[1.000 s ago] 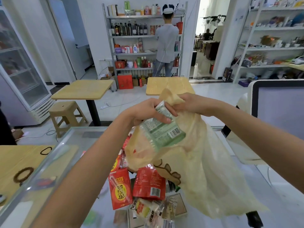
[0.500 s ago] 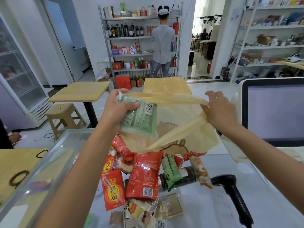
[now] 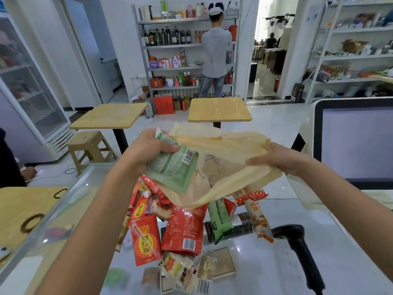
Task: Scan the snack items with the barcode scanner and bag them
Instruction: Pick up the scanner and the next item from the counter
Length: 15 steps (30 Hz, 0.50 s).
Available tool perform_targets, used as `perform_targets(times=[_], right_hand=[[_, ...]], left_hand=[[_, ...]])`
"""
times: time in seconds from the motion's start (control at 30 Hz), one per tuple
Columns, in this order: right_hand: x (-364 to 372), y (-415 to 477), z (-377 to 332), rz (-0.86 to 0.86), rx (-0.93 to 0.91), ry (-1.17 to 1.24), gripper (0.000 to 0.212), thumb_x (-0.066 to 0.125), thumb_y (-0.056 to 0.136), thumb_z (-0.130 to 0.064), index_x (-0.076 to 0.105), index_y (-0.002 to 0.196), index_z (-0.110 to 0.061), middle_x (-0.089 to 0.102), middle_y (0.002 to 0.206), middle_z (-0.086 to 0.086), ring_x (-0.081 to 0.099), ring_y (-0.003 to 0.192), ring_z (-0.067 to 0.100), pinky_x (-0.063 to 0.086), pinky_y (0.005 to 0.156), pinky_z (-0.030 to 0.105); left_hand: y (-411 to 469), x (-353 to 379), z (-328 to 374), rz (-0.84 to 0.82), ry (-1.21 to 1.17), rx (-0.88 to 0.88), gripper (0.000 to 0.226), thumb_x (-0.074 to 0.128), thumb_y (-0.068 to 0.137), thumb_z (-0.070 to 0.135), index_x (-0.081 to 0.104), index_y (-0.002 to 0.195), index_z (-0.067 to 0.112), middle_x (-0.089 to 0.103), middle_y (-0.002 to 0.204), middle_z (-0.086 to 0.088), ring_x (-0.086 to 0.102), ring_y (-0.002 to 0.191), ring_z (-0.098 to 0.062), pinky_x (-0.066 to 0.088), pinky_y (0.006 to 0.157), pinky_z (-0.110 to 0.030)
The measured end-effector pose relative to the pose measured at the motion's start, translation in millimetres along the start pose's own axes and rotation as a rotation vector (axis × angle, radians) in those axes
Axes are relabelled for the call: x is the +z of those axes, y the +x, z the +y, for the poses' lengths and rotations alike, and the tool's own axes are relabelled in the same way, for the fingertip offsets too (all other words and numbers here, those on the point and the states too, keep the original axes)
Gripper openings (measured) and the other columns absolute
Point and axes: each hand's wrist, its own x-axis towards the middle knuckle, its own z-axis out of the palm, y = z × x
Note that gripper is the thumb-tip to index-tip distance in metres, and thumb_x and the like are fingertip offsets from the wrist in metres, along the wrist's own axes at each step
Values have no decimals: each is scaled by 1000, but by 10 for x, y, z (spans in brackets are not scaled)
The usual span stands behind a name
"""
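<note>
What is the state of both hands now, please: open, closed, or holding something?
Left hand: closed round the green snack packet.
Right hand: pinches the edge of the plastic bag.

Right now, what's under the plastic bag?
Under the plastic bag, on the glass counter: a red pouch, a green stick pack, a red wrapper. The bag's lower fold covers their upper ends.
</note>
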Motion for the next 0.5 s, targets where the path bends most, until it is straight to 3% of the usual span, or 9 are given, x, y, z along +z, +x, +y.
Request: perform_targets(times=[0.1,0.23,0.3,0.4,0.5], right_hand=[[-11,37,123,78,94,-409,43,83,71,-20,58,106,-15,64,102,8,62,87,22,52,71,30],[1,51,271,46,71,-492,18,64,78,1,64,92,-10,61,90,10,54,76,20,42,63,26],[-44,13,346,33,45,-337,30,52,83,7,63,102,-13,60,94,11,53,80,20,43,63,25],[-118,-62,424,-150,39,258,52,35,84,18,54,124,-9,67,109,14,62,82,20,48,57,23],[-85,-46,491,-178,57,668,60,26,81,24,54,119,-12,67,114,18,70,93,27,54,63,27]], left_hand=[[21,-57,4,-24,-64,-4,18,68,79,-4,56,84,9,70,82,-17,71,70,-28,60,63,-42],[-28,-115,58,62,-186,13,18,68,78,-4,57,84,8,71,86,-17,71,76,-30,60,63,-44],[-58,-180,102,98,-247,22,21,68,78,-3,58,89,11,72,84,-14,72,76,-29,60,60,-43],[-66,-243,159,66,-290,7,23,66,77,-4,58,89,14,73,82,-11,72,74,-27,59,55,-39],[-14,-163,120,49,-283,-55,32,66,77,-4,62,103,14,72,92,-14,72,75,-28,59,58,-40]])
